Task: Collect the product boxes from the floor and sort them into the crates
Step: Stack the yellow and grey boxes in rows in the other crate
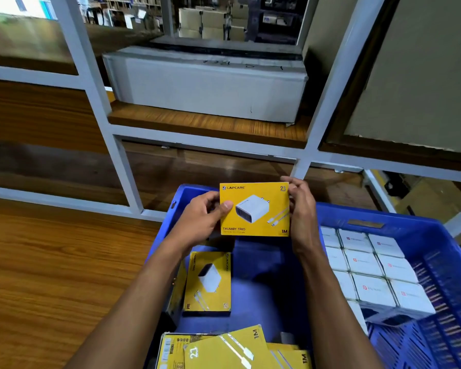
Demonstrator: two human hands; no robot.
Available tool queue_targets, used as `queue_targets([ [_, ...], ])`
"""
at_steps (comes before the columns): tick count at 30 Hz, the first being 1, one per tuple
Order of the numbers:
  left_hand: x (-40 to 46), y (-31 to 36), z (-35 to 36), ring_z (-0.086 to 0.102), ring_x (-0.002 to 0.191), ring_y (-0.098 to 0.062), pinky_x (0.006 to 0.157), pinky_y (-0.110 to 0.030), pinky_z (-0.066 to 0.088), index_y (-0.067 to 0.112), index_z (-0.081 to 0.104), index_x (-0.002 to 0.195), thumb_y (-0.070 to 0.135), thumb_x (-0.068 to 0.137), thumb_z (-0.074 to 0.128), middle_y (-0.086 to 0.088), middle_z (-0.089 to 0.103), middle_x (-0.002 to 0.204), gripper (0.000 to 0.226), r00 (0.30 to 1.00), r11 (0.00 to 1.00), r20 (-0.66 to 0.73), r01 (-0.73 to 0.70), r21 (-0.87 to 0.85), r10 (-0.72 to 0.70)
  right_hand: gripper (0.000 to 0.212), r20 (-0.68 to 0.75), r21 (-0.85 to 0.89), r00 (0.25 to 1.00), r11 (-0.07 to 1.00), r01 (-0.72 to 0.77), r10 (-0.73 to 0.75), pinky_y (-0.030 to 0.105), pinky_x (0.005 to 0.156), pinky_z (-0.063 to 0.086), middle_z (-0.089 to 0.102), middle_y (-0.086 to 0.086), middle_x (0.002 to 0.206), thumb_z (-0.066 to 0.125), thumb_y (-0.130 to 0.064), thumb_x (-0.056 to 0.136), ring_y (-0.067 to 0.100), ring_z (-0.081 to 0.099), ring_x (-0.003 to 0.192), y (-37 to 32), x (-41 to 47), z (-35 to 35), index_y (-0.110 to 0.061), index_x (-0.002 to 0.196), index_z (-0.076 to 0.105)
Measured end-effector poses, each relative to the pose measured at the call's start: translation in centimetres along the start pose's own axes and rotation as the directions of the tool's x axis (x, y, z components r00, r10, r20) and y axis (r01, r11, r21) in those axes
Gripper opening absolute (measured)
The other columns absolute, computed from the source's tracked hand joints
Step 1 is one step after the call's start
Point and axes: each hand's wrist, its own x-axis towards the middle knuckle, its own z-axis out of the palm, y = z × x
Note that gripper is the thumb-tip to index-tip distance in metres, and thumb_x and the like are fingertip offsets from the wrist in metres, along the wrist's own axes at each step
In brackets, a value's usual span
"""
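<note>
While gripped at both edges by left hand [205, 217] and right hand [302, 209], yellow cardboard charger box [254, 209] over blue plastic crate [383, 217]; several already sorted, remainder unseen.

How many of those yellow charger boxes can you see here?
At least 4. One yellow box is held up in both hands over the blue crate; one lies flat inside it at the left; at least two, and, overlap at the bottom edge. More may be hidden.
</note>
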Motion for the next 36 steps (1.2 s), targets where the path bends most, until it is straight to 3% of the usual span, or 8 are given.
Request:
queue_targets([
  [3, 0.4, -0.6, 0.2, 0.076, 0.103, -0.013, 0.092, -0.047, 0.063, 0.028, 0.066, 0.129, 0.035, 0.102, 0.066, 0.006, 0.078, 0.113, 0.028, 1.0, 0.993, 0.009, -0.026, 0.118, 0.025, 0.035, -0.01, -0.217, 0.992, 0.969, 0.118, -0.123, 0.031, 0.067, 0.046, 0.061, -0.006, 0.08, 0.045, -0.033, 0.089, 0.009, 0.056, 0.073, 0.1, -0.3, -0.4, -0.035, 0.12, 0.061],
  [7, 0.4, -1.0, 1.1, 0.077, 0.094, -0.009, 0.076, -0.029, 0.064, 0.022, 0.056, 0.136, 0.021, 0.102, 0.069, 0.002, 0.077, 0.111, 0.037, 0.997, 0.982, 0.05, -0.073, 0.173, 0.066, 0.037, 0.058, -0.408, 0.983, 0.894, 0.185, -0.177, 0.031, 0.077, 0.052, 0.066, -0.006, 0.092, 0.058, -0.021, 0.082, 0.011, 0.061, 0.081, 0.7, -0.1, -1.2, -0.033, 0.117, 0.062],
  [13, 1.2, -2.0, 1.4, 0.074, 0.096, -0.015, 0.093, -0.045, 0.061, 0.031, 0.059, 0.126, 0.028, 0.101, 0.069, 0.007, 0.073, 0.113, 0.027, 0.995, 0.903, 0.036, -0.098, 0.418, 0.091, 0.038, 0.157, -0.685, 0.947, 0.66, 0.31, -0.281, 0.04, 0.094, 0.042, 0.059, -0.012, 0.108, 0.062, -0.027, 0.072, 0.016, 0.05, 0.105, 1.8, 0.3, -0.9, -0.034, 0.109, 0.061],
  [18, 1.7, -2.6, 1.6, 0.072, 0.092, -0.008, 0.091, -0.039, 0.061, 0.025, 0.061, 0.128, 0.021, 0.102, 0.068, 0.007, 0.07, 0.117, 0.028, 0.993, 0.882, 0.046, -0.117, 0.456, 0.108, 0.039, 0.166, -0.82, 0.959, 0.508, 0.264, -0.23, 0.042, 0.093, 0.039, 0.052, -0.003, 0.113, 0.067, -0.03, 0.07, 0.024, 0.045, 0.106, 1.9, 0.4, -0.7, -0.028, 0.109, 0.062],
  [22, 1.8, -2.9, 1.7, 0.059, 0.078, 0.006, 0.074, -0.01, 0.043, 0.028, 0.062, 0.133, 0.02, 0.101, 0.069, 0.01, 0.068, 0.117, 0.034, 0.986, 0.824, 0.066, -0.165, 0.543, 0.154, 0.042, 0.12, -0.894, 0.985, 0.418, 0.16, -0.122, 0.045, 0.099, 0.036, 0.045, 0.003, 0.12, 0.07, -0.027, 0.07, 0.031, 0.039, 0.112, 2.3, 0.5, -0.9, -0.026, 0.111, 0.063],
  [25, 1.9, -3.0, 2.0, 0.061, 0.092, -0.001, 0.081, -0.014, 0.043, 0.026, 0.06, 0.138, 0.016, 0.101, 0.067, 0.008, 0.068, 0.123, 0.039, 0.986, 0.829, 0.055, -0.161, 0.536, 0.155, 0.042, 0.126, -0.931, 0.988, 0.334, 0.148, -0.087, 0.044, 0.098, 0.036, 0.049, 0.002, 0.121, 0.073, -0.026, 0.072, 0.031, 0.04, 0.115, 2.5, 0.5, -0.9, -0.026, 0.113, 0.064],
  [31, 2.1, -3.4, 2.0, 0.063, 0.099, 0.005, 0.079, 0.001, 0.046, 0.021, 0.057, 0.14, 0.009, 0.103, 0.064, 0.007, 0.068, 0.119, 0.04, 0.993, 0.875, 0.045, -0.116, 0.47, 0.107, 0.019, 0.105, -0.984, 0.994, 0.144, 0.108, -0.023, 0.044, 0.088, 0.032, 0.07, 0.0, 0.108, 0.064, -0.019, 0.088, 0.031, 0.046, 0.118, 2.5, 0.4, 0.5, -0.026, 0.106, 0.066],
  [36, 2.0, -3.9, 2.2, 0.064, 0.099, 0.004, 0.082, -0.006, 0.049, 0.019, 0.067, 0.123, 0.003, 0.101, 0.061, 0.007, 0.071, 0.112, 0.028, 0.994, 0.852, 0.089, -0.098, 0.514, 0.061, 0.02, 0.105, -0.994, 0.992, 0.053, 0.101, 0.074, 0.046, 0.099, 0.032, 0.072, 0.007, 0.106, 0.059, -0.016, 0.091, 0.03, 0.055, 0.116, 1.9, -0.2, 2.3, -0.023, 0.108, 0.066],
])
